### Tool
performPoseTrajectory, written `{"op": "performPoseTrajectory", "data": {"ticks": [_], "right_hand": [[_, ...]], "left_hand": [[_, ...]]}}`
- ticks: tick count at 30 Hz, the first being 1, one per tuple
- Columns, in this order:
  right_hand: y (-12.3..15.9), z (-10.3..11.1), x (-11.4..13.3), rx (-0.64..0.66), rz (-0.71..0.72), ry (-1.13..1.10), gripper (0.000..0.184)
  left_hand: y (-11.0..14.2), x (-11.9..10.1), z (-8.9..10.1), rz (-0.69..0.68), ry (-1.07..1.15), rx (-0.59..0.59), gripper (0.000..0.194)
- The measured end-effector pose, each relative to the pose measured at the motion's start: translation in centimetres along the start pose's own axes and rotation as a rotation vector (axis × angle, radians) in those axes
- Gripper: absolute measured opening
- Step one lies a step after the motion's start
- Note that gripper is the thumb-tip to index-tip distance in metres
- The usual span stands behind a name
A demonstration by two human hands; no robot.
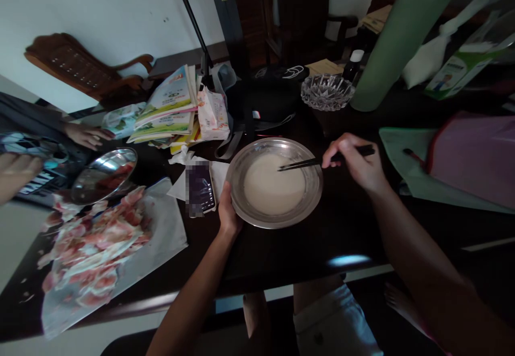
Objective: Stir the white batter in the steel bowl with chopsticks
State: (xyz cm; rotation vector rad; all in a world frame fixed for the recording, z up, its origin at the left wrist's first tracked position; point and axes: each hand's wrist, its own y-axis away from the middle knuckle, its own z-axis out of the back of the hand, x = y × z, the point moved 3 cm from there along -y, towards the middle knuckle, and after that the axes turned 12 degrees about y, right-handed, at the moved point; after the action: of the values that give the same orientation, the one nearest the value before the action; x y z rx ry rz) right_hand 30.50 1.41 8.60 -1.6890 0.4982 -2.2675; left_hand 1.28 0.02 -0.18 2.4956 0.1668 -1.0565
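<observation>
A wide metal bowl (277, 222) with a milky, off-white liquid (271, 187) in it stands on the dark table in front of me. My left hand (229, 211) grips the bowl's left rim, its fingers partly hidden behind the wall. Dark chopsticks (308, 162) are held in my right hand (354, 162), over the bowl's right side. Their tips reach the liquid near the middle. Just left of my left hand, a phone (201, 187) with a lit screen lies on white paper.
At left, pinkish peelings (104, 248) cover a plastic sheet (169, 222) beside a second metal bowl (129, 157); another person's hand (86, 135) rests behind it. Books (169, 98), a tissue pack (212, 113), a glass ashtray (328, 93) and a tall green bottle (398, 44) stand farther back.
</observation>
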Motion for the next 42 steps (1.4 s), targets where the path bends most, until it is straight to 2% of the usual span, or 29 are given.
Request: {"op": "performPoseTrajectory", "data": {"ticks": [2,4,9,13,15,17,20,23,25,27,30,33,36,39,42], "right_hand": [[-0.3,1.1,0.0,-0.073,0.006,-0.076,0.042],[-0.5,1.5,0.0,-0.062,0.009,-0.169,0.041],[-0.2,0.3,0.1,0.123,-0.03,-0.265,0.042],[0.4,-1.8,0.0,0.309,-0.018,-0.15,0.039],[0.6,-2.3,0.0,0.338,0.018,-0.066,0.038],[0.5,-2.2,0.0,0.302,0.039,0.0,0.036],[0.3,-1.1,0.0,0.148,0.031,0.04,0.038],[0.0,0.6,0.0,-0.034,0.032,-0.027,0.04],[-0.2,1.5,0.0,-0.094,0.049,-0.107,0.04],[-0.3,1.7,0.0,-0.063,0.063,-0.19,0.04],[-0.2,1.0,0.1,0.082,0.035,-0.262,0.042],[0.2,-0.5,0.2,0.252,-0.017,-0.213,0.043],[0.6,-2.1,0.3,0.378,0.002,-0.098,0.041],[0.6,-2.7,0.5,0.382,0.045,0.003,0.037],[0.5,-1.9,0.6,0.236,0.049,0.058,0.037]], "left_hand": [[0.0,0.0,0.0,0.004,-0.002,0.01,0.032],[-0.1,0.1,0.1,0.019,-0.006,0.011,0.032],[-0.1,0.2,0.3,0.047,0.017,-0.014,0.032],[-0.1,0.2,0.2,0.044,0.027,-0.008,0.034],[0.0,0.2,0.2,0.052,0.027,-0.013,0.034],[0.0,0.2,0.1,0.053,0.032,-0.021,0.033],[0.0,0.2,0.1,0.024,0.028,-0.028,0.032],[0.0,0.1,0.1,-0.002,-0.001,-0.008,0.032],[-0.1,0.1,0.2,-0.002,-0.008,0.011,0.034],[-0.2,0.2,0.3,0.004,-0.009,0.011,0.035],[-0.4,0.2,0.6,0.006,-0.013,0.004,0.036],[-0.4,0.3,0.7,0.025,-0.016,0.011,0.037],[-0.5,0.4,0.7,0.051,-0.024,0.017,0.038],[-0.5,0.4,0.7,0.042,-0.032,0.03,0.039],[-0.3,0.2,0.6,0.011,-0.032,0.046,0.04]]}}
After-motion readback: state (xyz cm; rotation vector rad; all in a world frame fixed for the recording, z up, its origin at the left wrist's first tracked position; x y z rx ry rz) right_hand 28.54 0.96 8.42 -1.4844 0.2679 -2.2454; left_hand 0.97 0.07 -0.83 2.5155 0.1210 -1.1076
